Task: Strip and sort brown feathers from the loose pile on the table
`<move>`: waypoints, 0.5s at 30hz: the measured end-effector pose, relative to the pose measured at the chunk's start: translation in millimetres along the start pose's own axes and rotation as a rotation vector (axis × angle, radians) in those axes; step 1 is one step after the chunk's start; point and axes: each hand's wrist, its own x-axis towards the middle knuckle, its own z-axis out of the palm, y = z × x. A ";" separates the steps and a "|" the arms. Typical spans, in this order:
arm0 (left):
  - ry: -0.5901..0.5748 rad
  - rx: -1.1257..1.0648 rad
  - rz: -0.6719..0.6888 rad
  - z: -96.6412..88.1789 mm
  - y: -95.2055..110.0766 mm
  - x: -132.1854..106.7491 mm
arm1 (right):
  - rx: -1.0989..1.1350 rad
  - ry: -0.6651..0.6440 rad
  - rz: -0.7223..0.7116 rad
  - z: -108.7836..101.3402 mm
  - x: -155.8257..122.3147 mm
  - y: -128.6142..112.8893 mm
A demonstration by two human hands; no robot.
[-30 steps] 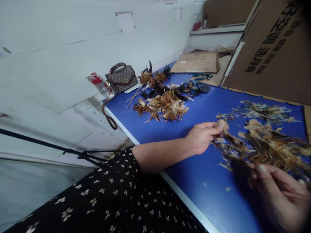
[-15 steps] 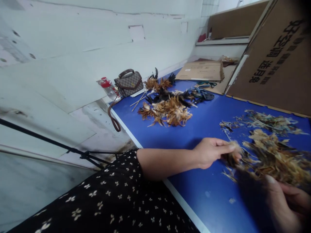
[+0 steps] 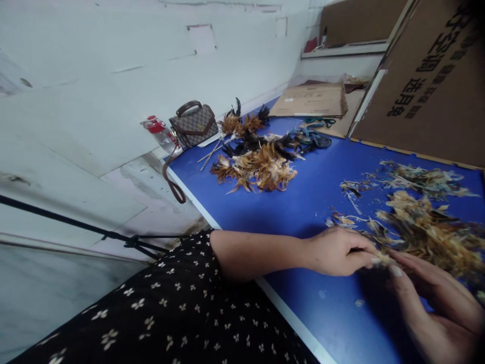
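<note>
Tuft (image 3: 385, 260): one, pale, feathery; over the desk (image 3: 322, 313), between the two hands; long axis cannot be told. Left hand (image 3: 339, 252): fingers pinched closed on the tuft, which lies to their right. Right hand (image 3: 435, 301): thumb and forefinger at its other side, about equally near; whether gripping, cannot tell. Feather pile (image 3: 430, 230): brown, loose, just beyond the hands.

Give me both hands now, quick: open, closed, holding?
Left hand: closed, pinching a pale feather tuft.
Right hand: at that tuft; grip cannot be told.
</note>
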 end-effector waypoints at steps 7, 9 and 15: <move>-0.083 0.198 0.082 2.1 -10.4 1.6 | -0.018 -0.054 -0.154 3.3 5.0 -7.2; -0.090 0.232 0.074 1.8 -8.8 1.7 | -0.016 -0.088 -0.212 2.6 5.7 -7.5; -0.131 0.365 0.110 1.8 -4.7 -0.5 | -0.014 -0.110 -0.295 1.0 9.1 -2.6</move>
